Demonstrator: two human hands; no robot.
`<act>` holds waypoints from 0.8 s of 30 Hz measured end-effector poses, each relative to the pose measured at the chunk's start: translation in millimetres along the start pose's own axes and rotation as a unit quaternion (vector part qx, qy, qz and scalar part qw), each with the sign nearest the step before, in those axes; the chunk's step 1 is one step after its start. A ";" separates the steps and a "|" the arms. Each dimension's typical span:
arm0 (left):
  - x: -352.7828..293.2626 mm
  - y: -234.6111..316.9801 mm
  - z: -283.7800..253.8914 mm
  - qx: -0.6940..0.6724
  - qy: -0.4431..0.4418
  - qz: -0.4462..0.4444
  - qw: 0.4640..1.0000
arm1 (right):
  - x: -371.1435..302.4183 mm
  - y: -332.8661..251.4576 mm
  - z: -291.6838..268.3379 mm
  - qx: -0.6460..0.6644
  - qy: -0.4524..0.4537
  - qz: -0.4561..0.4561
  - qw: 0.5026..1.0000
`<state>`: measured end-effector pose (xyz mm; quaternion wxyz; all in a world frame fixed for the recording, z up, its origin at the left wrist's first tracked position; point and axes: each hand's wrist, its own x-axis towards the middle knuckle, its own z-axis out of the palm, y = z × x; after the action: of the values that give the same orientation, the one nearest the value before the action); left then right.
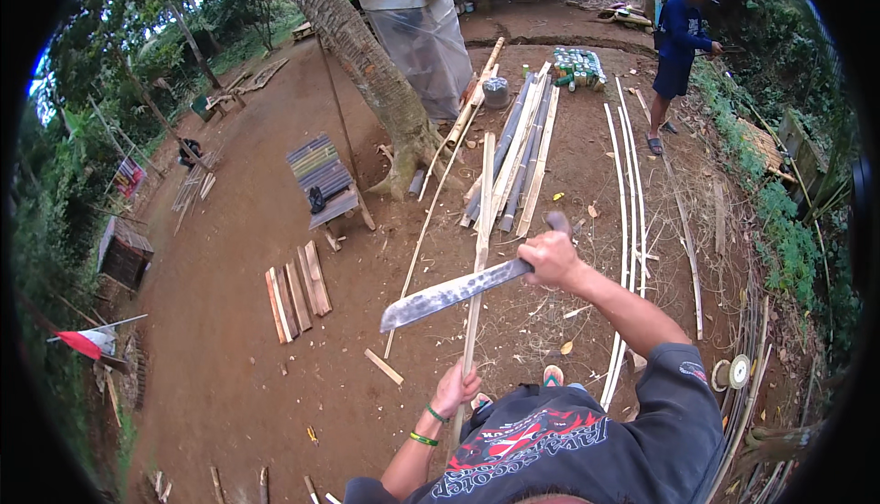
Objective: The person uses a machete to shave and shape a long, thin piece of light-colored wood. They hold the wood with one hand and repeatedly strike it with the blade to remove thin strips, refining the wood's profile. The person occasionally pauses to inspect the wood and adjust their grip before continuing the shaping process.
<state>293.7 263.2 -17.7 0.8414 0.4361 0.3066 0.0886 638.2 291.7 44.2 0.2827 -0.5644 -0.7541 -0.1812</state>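
Observation:
My right hand is closed round the dark handle of a machete. Its broad, dark-spotted blade points left and lies across a long pale bamboo strip; whether the edge touches the strip I cannot tell. Below the blade, my left hand grips the strip's near part. The strip runs away from me, its far end near a pile of split bamboo. Two green bands circle my left wrist.
A tree trunk leans beyond a small bamboo bench. Short wooden boards lie to the left. Long thin strips stretch along the right, near a spool. Another person stands at the far right.

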 end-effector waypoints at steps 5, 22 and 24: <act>3.9 9.2 10.0 -0.032 0.025 0.006 0.999 | 30.7 42.5 -14.9 -0.064 -0.050 0.126 0.989; -4.4 -8.5 -13.4 -0.065 -0.018 -0.024 0.997 | 49.2 44.3 -2.9 -0.024 -0.068 0.039 0.997; -9.0 -13.8 -9.9 -0.095 -0.030 -0.036 0.994 | 39.9 55.8 -0.1 -0.028 -0.044 -0.051 0.997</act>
<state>279.0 257.8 -28.9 0.8904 0.3456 0.2870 0.0739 683.3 338.1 66.9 0.2233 -0.5408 -0.7881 -0.1915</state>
